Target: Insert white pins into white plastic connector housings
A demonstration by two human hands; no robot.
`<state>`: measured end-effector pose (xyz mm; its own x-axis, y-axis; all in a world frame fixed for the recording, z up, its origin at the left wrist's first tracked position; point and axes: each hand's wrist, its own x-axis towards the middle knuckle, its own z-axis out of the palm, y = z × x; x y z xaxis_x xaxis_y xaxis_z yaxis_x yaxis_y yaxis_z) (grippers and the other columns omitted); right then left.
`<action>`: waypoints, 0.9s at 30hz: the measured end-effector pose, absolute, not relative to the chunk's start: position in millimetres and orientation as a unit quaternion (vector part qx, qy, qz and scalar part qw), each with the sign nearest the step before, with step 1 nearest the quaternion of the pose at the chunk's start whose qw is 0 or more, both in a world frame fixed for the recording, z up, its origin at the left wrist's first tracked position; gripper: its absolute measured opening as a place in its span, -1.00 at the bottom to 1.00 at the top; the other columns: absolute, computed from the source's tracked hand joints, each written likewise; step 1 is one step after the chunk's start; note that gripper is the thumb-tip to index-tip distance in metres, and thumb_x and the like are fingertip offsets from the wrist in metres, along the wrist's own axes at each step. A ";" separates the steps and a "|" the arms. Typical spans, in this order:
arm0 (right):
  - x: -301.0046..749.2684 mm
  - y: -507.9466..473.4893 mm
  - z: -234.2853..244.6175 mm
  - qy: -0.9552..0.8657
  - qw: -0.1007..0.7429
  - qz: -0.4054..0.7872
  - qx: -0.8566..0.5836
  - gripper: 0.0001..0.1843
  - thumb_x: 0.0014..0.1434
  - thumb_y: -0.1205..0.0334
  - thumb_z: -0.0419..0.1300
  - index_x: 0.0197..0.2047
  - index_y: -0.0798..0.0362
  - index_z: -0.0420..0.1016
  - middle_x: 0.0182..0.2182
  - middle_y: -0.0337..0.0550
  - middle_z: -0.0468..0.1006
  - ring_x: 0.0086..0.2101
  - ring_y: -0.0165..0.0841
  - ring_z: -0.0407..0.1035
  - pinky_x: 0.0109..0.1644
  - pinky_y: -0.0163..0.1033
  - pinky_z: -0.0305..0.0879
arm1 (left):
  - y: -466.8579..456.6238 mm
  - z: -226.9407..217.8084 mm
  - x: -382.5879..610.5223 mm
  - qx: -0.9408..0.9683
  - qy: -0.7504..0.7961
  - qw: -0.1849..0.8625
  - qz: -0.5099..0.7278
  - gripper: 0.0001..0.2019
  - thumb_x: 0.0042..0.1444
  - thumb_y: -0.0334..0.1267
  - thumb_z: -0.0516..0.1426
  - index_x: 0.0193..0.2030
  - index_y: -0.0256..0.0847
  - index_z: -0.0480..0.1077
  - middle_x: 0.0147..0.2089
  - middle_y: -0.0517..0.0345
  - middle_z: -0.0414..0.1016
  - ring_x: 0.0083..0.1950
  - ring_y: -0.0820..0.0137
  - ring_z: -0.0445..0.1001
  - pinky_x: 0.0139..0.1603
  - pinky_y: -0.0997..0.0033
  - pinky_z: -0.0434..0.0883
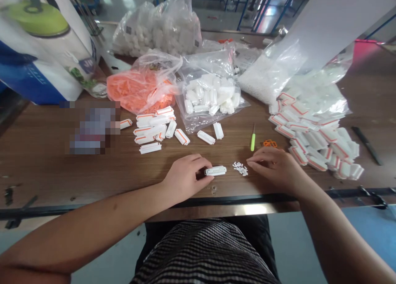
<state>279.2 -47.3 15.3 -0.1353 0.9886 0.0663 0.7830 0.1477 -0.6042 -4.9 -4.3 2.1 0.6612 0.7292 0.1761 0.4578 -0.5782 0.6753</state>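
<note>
Clear plastic bag (206, 63) holding white plastic parts (210, 95)

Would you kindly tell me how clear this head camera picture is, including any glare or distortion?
In the head view, a pixelated patch blurs out part of the wooden table; glare whitens the metal strip below its front edge; wide-angle distortion bows that edge, while the left hand and right hand look sharp.

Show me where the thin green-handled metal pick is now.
In the head view, the thin green-handled metal pick lies on the wooden table, left of small orange pieces and above the right hand.
</note>
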 end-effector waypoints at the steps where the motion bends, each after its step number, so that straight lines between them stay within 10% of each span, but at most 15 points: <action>1: 281.0 -48.6 14.7 -0.727 0.224 0.231 -0.607 -0.83 0.19 0.16 0.24 -0.39 -0.04 0.62 -0.39 -0.20 0.60 -0.35 -0.32 0.47 -0.22 -0.19 0.34 | -4.3 2.3 -4.9 0.859 0.346 0.303 0.224 -0.90 0.12 -0.30 0.25 -0.22 -0.20 0.46 -0.35 0.23 0.44 -0.36 0.42 0.40 -0.26 0.37 0.37; 14: 273.8 -44.0 25.6 -0.852 0.014 0.023 -0.523 -0.72 0.23 0.37 0.11 -0.49 0.04 0.51 -0.45 -0.14 0.55 -0.38 -0.28 0.40 -0.21 -0.12 0.16 | -4.4 3.5 -5.7 0.858 0.353 0.309 0.211 -0.91 0.17 -0.25 0.20 -0.21 -0.19 0.46 -0.34 0.22 0.43 -0.34 0.43 0.39 -0.24 0.38 0.38; 27: 279.9 -49.2 16.5 -0.823 0.150 0.111 -0.536 -0.75 0.29 0.23 0.11 -0.30 0.03 0.62 -0.37 -0.12 0.61 -0.33 -0.29 0.48 -0.23 -0.18 0.35 | -3.9 3.6 -6.0 0.856 0.349 0.313 0.216 -0.91 0.16 -0.26 0.21 -0.21 -0.20 0.47 -0.35 0.21 0.43 -0.35 0.42 0.39 -0.28 0.37 0.36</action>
